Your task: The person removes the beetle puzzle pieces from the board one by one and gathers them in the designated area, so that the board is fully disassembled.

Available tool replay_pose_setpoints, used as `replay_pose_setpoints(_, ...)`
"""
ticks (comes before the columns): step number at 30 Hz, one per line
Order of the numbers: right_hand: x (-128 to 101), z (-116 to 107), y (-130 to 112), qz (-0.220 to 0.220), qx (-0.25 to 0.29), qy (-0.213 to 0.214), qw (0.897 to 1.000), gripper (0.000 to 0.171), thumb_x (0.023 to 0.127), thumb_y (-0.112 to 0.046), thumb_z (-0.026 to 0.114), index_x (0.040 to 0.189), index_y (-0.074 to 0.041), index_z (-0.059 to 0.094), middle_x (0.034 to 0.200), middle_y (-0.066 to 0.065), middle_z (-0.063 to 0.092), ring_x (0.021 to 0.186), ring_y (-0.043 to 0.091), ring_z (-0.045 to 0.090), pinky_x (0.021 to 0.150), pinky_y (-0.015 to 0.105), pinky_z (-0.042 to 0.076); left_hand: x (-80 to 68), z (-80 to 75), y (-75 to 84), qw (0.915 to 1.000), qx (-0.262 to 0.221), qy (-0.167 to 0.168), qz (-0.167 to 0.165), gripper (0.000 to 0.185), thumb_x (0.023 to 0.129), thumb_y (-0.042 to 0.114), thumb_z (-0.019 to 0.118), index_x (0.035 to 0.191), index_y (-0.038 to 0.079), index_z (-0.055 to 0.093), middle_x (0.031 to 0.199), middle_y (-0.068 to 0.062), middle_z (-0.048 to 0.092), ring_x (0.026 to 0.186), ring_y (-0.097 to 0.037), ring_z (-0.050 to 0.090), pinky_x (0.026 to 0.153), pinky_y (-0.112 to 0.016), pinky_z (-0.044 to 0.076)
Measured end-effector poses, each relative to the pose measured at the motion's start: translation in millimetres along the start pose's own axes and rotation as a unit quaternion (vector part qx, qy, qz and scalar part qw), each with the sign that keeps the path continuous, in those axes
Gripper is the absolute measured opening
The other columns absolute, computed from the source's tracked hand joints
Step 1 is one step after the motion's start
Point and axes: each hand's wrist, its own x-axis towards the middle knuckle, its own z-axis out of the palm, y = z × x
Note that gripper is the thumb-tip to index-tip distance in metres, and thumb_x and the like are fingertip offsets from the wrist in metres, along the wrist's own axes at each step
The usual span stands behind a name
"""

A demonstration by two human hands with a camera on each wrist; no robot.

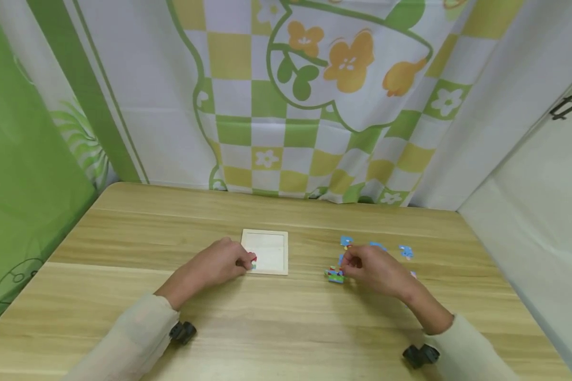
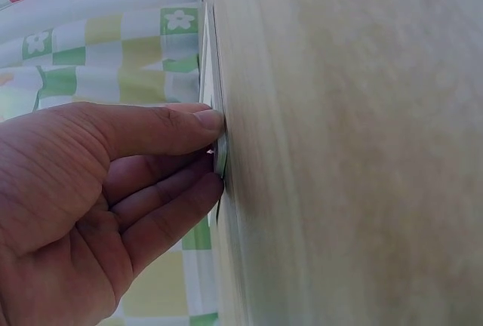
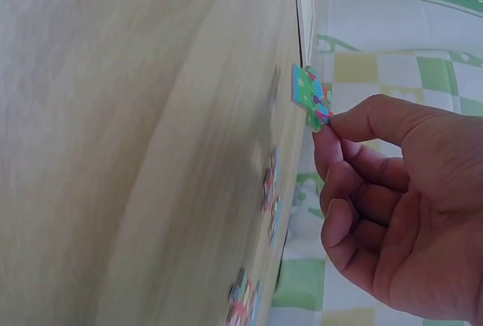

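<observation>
A shallow square wooden puzzle tray [image 1: 271,274] lies on the table. My left hand [image 1: 224,261] is at its left side, thumb and fingers pinching a small red, white and teal puzzle piece [image 1: 253,266] by the tray's lower left corner. In the left wrist view, that hand's fingertips [image 2: 209,121] are right at the tray's edge and hide most of the piece. Between thumb and forefinger, my right hand [image 1: 378,269] pinches a green and blue puzzle piece [image 3: 308,92], held tilted above the table in the right wrist view.
Loose blue puzzle pieces [image 1: 406,251] lie around and beyond the right hand, one [image 1: 346,241] just past its fingertips. The wooden table [image 1: 286,328] meets a checked curtain [image 1: 300,132] at the back. A white panel [image 1: 543,174] stands on the right, green cloth [image 1: 33,159] on the left.
</observation>
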Motion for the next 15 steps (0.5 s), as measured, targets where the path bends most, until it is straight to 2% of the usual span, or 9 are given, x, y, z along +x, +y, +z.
replay_pose_setpoints(6,-4,-3,8,0.006,0.004,-0.009,1.0,0.016,0.093,-0.003,0.069,0.082,-0.015,0.069,0.075,-0.012,0.062,0.069,0.002,0.055,0.065,0.024,0.05,0.3,-0.6,1.1,0.9999,-0.007,-0.007,-0.01,0.035,0.096,0.0,0.071,0.064,0.012,0.065,0.067,0.01,0.053,0.059,-0.001,0.036,0.057,-0.019,0.036)
replay_pose_setpoints(15,-5,-1,14,0.021,0.022,-0.038,0.999,0.01,0.096,-0.008,0.07,0.086,-0.009,0.071,0.077,-0.008,0.066,0.07,0.002,0.056,0.064,0.023,0.05,0.0,-2.5,-1.2,0.9995,0.001,-0.01,-0.029,0.021,0.089,-0.003,0.077,0.075,0.013,0.077,0.082,0.007,0.074,0.069,-0.003,0.053,0.066,-0.021,0.049)
